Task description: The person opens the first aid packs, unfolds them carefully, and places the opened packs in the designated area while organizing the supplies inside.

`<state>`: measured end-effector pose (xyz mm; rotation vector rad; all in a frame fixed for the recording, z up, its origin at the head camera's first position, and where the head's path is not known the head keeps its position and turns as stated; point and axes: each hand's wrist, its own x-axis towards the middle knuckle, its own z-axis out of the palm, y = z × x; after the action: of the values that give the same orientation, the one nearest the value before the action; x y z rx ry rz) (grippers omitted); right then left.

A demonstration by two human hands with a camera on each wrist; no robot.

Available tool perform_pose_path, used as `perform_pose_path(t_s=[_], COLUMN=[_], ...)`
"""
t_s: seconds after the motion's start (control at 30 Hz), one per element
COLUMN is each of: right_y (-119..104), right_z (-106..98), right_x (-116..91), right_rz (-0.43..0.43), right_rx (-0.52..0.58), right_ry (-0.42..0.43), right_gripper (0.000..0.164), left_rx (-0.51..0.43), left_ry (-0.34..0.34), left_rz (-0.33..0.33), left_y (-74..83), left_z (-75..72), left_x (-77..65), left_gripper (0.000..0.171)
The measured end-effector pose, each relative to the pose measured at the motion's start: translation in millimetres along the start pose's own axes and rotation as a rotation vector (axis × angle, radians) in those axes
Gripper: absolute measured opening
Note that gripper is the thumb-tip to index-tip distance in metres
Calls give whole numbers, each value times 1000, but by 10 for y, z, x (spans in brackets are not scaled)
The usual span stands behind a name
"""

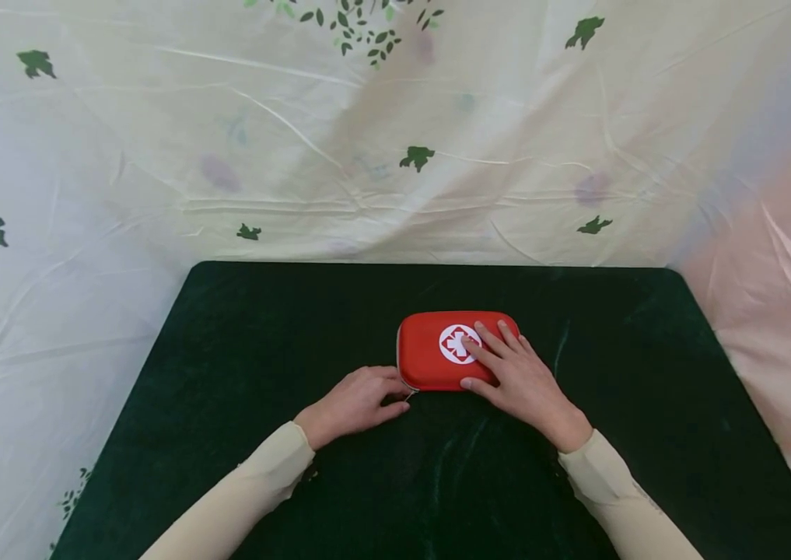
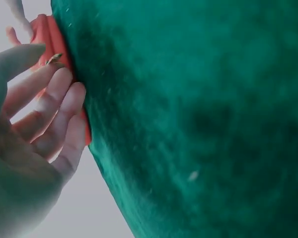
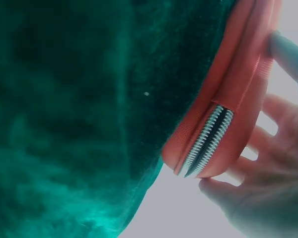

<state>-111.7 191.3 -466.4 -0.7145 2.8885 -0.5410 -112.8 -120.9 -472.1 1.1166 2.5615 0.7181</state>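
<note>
A red zippered first-aid case [image 1: 426, 354] with a white cross emblem lies flat on the dark green table. At its near left corner, my left hand [image 1: 360, 400] holds the small metal zipper pull [image 2: 54, 58] between thumb and index finger. The other left fingers lie along the case's side. My right hand [image 1: 524, 381] rests spread over the right part of the lid, fingers reaching to the emblem, thumb at the near edge. Low in the right wrist view, the zipper teeth [image 3: 208, 141] stand parted at one end of the case, with a dark slit between them.
The green velvet-like cloth [image 1: 283, 311] covers the tabletop around the case. Pale curtains [image 1: 339, 140] with green leaf shapes hang behind the table and at both sides.
</note>
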Motion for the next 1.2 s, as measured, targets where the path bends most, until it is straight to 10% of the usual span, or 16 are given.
perform_pose_path(t_s=[0.37,0.67,0.9,1.2], right_y=[112,90,110,103], right_z=[-13,21,2,-59], right_x=[0,-55,-118,-126], right_rz=[98,281,341,346], right_rx=[253,250,276,270], right_ry=[114,94,63,59], right_gripper=[75,91,92,89], left_rx=[-72,-46,5,-134], left_ry=[334,148,76,145], left_rz=[-175,-238,-254,-242], left_y=[-97,-115,-181,-200], left_z=[-147,-145,-105,-126], left_x=[185,551,660,661], left_gripper=[29,82,82,69])
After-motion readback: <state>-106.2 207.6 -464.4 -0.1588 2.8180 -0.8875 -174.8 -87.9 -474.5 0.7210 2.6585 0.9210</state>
